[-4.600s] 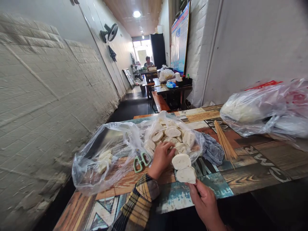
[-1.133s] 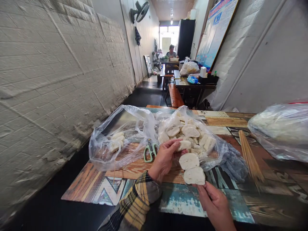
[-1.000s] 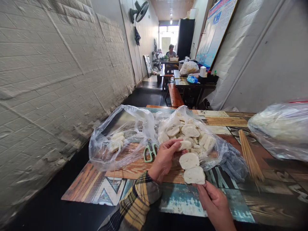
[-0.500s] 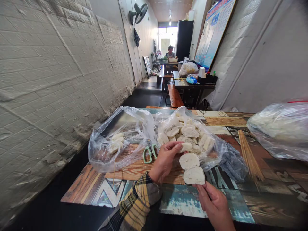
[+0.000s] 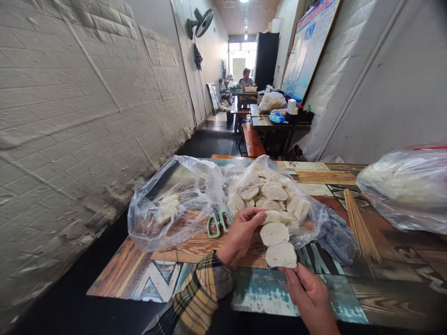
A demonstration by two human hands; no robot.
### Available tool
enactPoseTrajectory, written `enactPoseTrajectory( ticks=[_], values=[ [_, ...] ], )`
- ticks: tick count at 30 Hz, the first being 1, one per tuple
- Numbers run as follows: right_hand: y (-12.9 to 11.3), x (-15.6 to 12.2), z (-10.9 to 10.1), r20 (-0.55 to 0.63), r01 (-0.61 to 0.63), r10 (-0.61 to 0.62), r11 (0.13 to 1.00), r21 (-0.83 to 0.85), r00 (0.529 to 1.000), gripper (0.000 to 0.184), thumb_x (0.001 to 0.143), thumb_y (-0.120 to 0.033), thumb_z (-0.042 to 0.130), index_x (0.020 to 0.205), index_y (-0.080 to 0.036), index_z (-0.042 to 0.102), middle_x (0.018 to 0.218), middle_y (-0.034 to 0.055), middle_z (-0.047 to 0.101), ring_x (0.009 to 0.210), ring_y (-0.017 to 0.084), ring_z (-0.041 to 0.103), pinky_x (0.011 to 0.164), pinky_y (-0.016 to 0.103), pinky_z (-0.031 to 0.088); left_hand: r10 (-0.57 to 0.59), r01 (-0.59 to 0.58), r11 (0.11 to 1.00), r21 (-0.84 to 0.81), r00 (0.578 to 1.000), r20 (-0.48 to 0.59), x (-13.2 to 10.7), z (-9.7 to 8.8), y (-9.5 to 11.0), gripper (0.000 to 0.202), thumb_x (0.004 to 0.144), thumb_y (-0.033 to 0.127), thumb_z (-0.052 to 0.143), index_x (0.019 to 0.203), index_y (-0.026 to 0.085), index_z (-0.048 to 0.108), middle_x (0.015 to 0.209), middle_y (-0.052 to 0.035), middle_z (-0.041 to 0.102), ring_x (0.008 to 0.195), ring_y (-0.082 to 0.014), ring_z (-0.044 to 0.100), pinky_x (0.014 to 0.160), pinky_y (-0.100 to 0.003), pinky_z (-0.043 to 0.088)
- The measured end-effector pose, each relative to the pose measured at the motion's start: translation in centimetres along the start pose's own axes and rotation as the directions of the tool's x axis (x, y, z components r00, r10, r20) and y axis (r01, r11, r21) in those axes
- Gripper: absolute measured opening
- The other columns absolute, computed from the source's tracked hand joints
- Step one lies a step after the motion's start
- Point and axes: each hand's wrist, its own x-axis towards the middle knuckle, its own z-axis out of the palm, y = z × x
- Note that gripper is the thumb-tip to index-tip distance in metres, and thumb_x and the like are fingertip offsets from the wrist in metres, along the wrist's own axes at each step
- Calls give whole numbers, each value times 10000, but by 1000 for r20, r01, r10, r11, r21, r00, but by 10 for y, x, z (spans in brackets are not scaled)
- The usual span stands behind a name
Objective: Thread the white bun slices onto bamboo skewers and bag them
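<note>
My left hand (image 5: 244, 228) pinches a pale, bread-like slice (image 5: 273, 217) between thumb and fingers, at the top of a short row. Below it, a second slice (image 5: 274, 234) and a third slice (image 5: 281, 254) line up edge to edge. My right hand (image 5: 307, 291) is closed at the row's lower end, gripping what looks like a thin skewer; the slices hide most of it. Just behind, a clear plastic bag (image 5: 316, 211) lies open, with many similar slices (image 5: 274, 190) heaped in it. Green-handled scissors (image 5: 217, 222) rest left of my left hand.
Another clear bag (image 5: 139, 223) at the left has a few skewered slices (image 5: 168, 208). A grey cloth (image 5: 337, 237), a bundle of bamboo skewers (image 5: 361, 225) and a full plastic bag (image 5: 405, 186) lie to the right. A person (image 5: 246, 79) sits at a far table.
The slice in my left hand has shifted slightly right and shows more of its length, above the second slice. My right hand has stayed nearly still.
</note>
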Motion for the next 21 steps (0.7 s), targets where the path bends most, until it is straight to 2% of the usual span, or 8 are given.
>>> enactPoseTrajectory(
  ticks=[9,12,15,18,21],
  values=[
    [-1,1,-1,-2,14,-14,1000,-18,1000,441,865,-570,529,769,-189,729,458,-39,468,423,114,407,442,244,344,24,-25,999,26,999,43,0,1,-1,336,611,374,861,814,129,753,705,-24,671,611,-97,549,602,-215,418],
    [0,0,0,17,13,-13,999,-29,1000,471,883,-584,489,767,-188,716,461,-40,448,431,119,401,444,248,344,5,-3,1000,-28,996,93,-1,0,1,425,637,390,848,969,147,744,821,-51,708,689,-129,606,660,-238,456],
    [4,0,1,44,8,-7,1000,-25,999,498,893,-599,458,753,-188,703,446,-45,424,419,122,398,437,251,337,20,-4,992,-123,992,127,-2,-1,4,554,697,480,789,1142,167,685,919,-75,713,757,-159,637,689,-264,484],
    [9,0,1,42,9,-8,1000,-16,999,500,885,-612,467,722,-193,688,425,-47,423,399,125,407,433,255,339,65,-37,983,-179,986,155,-3,-1,5,553,739,537,734,1135,154,678,981,-101,710,825,-176,649,727,-272,494],
    [11,0,0,45,13,-11,999,-32,999,515,872,-635,471,681,-201,672,408,-44,441,385,129,427,440,258,344,70,-45,987,-156,985,158,-6,0,4,555,701,506,779,1119,153,690,974,-97,715,800,-164,642,710,-255,482]
  ],
)
